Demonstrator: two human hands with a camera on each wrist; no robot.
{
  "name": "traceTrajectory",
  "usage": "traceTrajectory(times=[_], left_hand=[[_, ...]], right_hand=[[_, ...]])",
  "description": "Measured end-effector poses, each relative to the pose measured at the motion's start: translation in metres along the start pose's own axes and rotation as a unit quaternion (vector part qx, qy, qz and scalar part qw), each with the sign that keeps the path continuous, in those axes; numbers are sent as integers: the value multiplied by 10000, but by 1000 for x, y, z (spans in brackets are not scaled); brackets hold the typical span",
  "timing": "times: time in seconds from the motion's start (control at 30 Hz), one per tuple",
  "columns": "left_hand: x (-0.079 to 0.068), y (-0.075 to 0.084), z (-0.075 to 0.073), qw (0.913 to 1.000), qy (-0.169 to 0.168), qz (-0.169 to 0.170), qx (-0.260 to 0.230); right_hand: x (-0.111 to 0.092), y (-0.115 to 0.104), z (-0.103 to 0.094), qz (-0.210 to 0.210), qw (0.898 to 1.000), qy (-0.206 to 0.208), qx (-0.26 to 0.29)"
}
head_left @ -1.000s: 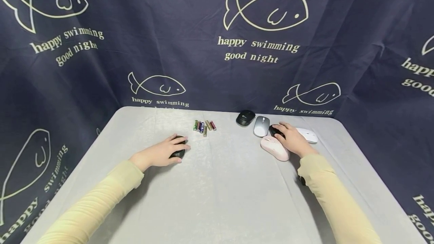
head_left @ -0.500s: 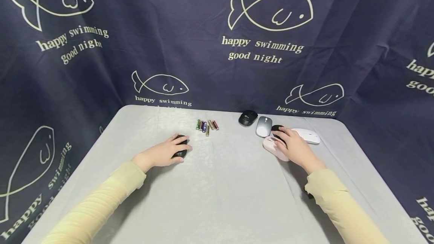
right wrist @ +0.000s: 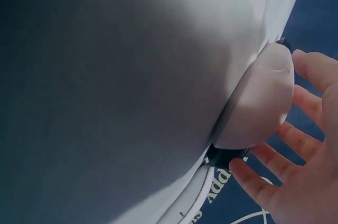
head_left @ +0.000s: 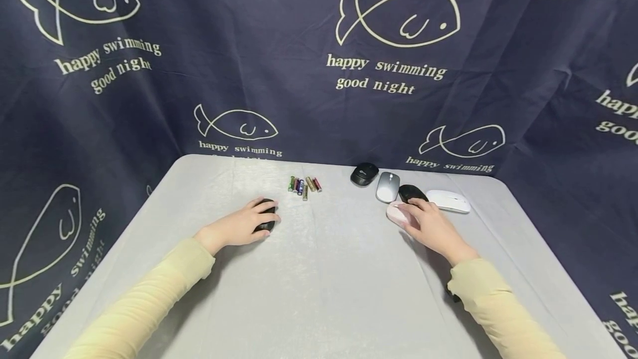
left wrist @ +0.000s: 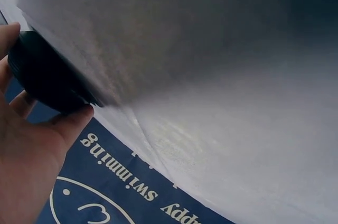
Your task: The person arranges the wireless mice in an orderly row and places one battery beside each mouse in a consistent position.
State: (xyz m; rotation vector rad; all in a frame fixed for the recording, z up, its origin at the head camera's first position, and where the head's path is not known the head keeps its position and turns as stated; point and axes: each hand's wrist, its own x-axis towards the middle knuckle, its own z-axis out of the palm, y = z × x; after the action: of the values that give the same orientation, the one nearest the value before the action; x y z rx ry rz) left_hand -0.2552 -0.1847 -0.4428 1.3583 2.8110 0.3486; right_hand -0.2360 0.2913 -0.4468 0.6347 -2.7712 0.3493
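On the left of the table, my left hand (head_left: pixel 239 224) lies over a black computer mouse (head_left: pixel 267 219). Its thumb and fingers grip the mouse's sides, as the left wrist view shows with the dark mouse (left wrist: pixel 45 73) between them. Over on the right, my right hand (head_left: pixel 435 227) hovers at a pale pink mouse (head_left: pixel 397 214) and partly covers it. In the right wrist view the fingers are spread along the pink mouse (right wrist: pixel 257 102), not closed round it; whether they touch it is hard to tell. Another black mouse (head_left: pixel 411 193) sits just behind.
A white mouse (head_left: pixel 449 201), a grey mouse (head_left: pixel 387 187) and a black mouse (head_left: pixel 364 174) stand near the back right. Several batteries (head_left: pixel 301 186) lie at the back middle. Something dark (head_left: pixel 451 294) shows beside the right sleeve. A blue fish-print curtain (head_left: pixel 309 109) borders the table.
My right hand has drawn back from the black mouse to the pink one, leaving the black one uncovered. The left hand keeps its place on its mouse. The head view has shifted slightly.
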Motion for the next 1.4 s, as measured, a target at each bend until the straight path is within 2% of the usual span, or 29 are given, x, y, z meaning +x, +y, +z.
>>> traceTrajectory(times=[0.23,0.53,1.1,1.4], left_hand=[[-1,0,2,10000,97,17,4],[1,1,1,10000,42,41,29],[1,1,2,9999,75,78,68],[1,3,-1,10000,46,8,-68]], right_hand=[[4,-4,4,-151,9999,-13,23],[10,-8,1,50,9998,-184,51],[19,-10,-3,133,9987,-479,94],[22,-7,0,-35,9991,-429,50]])
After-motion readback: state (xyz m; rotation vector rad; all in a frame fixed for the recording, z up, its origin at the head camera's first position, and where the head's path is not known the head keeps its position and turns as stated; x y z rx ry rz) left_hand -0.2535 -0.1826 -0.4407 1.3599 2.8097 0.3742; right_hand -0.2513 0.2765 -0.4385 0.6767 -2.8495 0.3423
